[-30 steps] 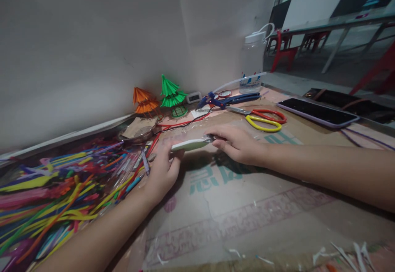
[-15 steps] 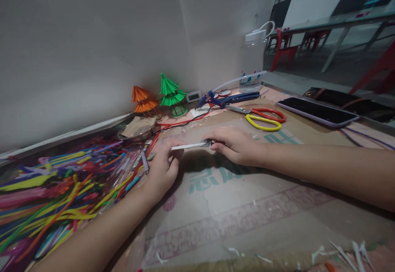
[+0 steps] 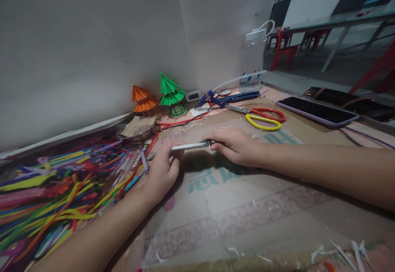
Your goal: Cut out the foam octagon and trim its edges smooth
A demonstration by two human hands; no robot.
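Between my two hands, a thin white stick [image 3: 189,146] is held level just above the cardboard sheet [image 3: 216,206]. My left hand [image 3: 164,166] is closed around its left end, thumb toward me. The fingers of my right hand [image 3: 230,144] are pinched at the other end, where a small dark piece [image 3: 207,142] shows at the fingertips. Whether that dark piece belongs to the stick or is a separate tool I cannot tell. Shadows of both hands fall on the sheet's green printed characters.
Colourful pipe cleaners [image 3: 61,194] are heaped at left. Behind stand an orange tree [image 3: 144,101] and a green tree [image 3: 172,95], a glue gun [image 3: 211,99], scissors [image 3: 263,119], pliers-like blue handles [image 3: 243,96] and a bottle [image 3: 253,60]. A phone [image 3: 317,110] lies right; white scraps [image 3: 348,255] lie near.
Both hands stay in nearly the same place, still gripping the white stick. No object on the table has visibly moved.
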